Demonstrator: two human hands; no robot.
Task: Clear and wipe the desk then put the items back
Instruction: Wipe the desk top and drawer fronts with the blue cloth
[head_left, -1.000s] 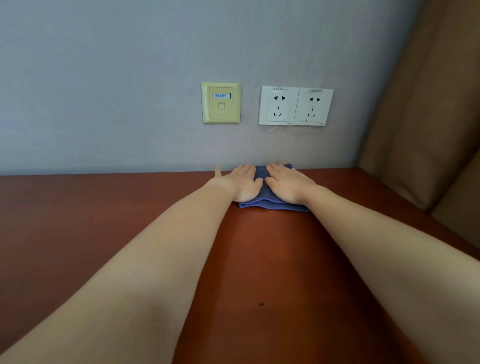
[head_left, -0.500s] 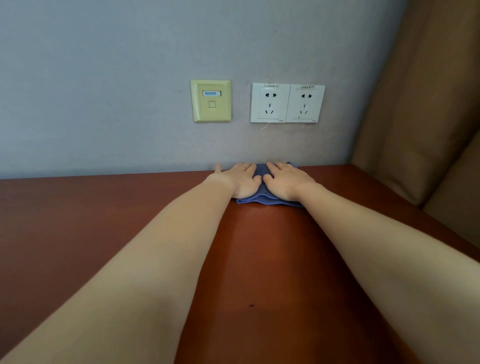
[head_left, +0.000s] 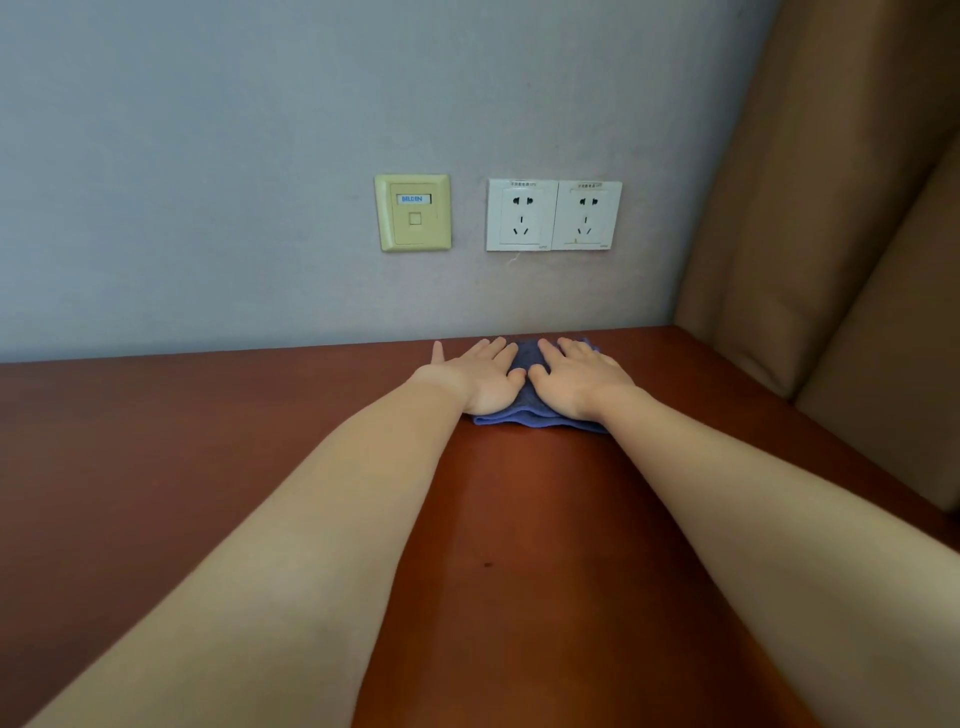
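A grey-blue wall (head_left: 260, 156) fills the upper half of the view. Below it the reddish-brown wooden worktop (head_left: 156, 441) runs up to the wall; its near edge and left end are cut off by the frame. On the right stands a tall brown surface (head_left: 841, 208) in broad vertical folds. Whether it is a curtain or a padded panel is hard to tell, and its top and right side run out of view.

Two bare forearms reach in from the bottom corners, with the elbows out of frame. The left hand (head_left: 480, 376) and right hand (head_left: 576, 382) lie side by side, palms down and fingers straight. Both press flat on a folded blue cloth (head_left: 535, 418) and grip nothing. The left thumb splays out to the left, off the cloth.

The cloth lies on the worktop close to the wall, right of centre. Most of it is hidden under the hands; only a strip between them and its near edge show.

On the wall above is a white double power socket (head_left: 553, 215); the small print on it is too fine to read. Just left is a yellowed data outlet plate (head_left: 413, 213) labelled BELDEN. A tiny dark speck (head_left: 487, 564) marks the worktop between the forearms.
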